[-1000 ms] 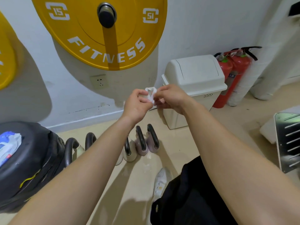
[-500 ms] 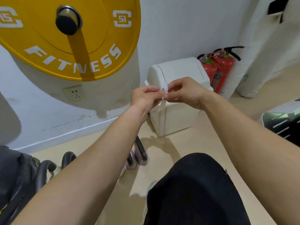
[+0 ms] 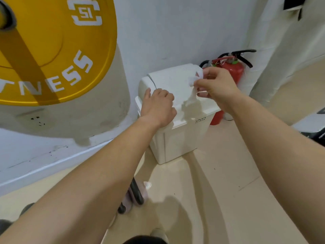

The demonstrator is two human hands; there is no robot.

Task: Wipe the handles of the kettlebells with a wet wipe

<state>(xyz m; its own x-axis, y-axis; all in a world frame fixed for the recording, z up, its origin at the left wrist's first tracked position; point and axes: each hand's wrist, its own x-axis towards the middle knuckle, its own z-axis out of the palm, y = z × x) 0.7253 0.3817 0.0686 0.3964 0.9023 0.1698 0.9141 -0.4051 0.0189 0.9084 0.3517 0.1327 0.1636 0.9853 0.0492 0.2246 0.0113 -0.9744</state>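
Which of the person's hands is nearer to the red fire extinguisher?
Right. The right hand, pinching the wet wipe, is just beside the fire extinguisher; the left hand is farther left, on the bin lid.

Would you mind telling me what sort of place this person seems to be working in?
Most likely a gym: a large yellow weight plate hangs by the wall and kettlebells stand on the floor. A white bin and a red fire extinguisher suggest a shared facility.

Gym corner, yellow weight plate [image 3: 52,50], kettlebells [image 3: 135,196], fire extinguisher [image 3: 233,71]
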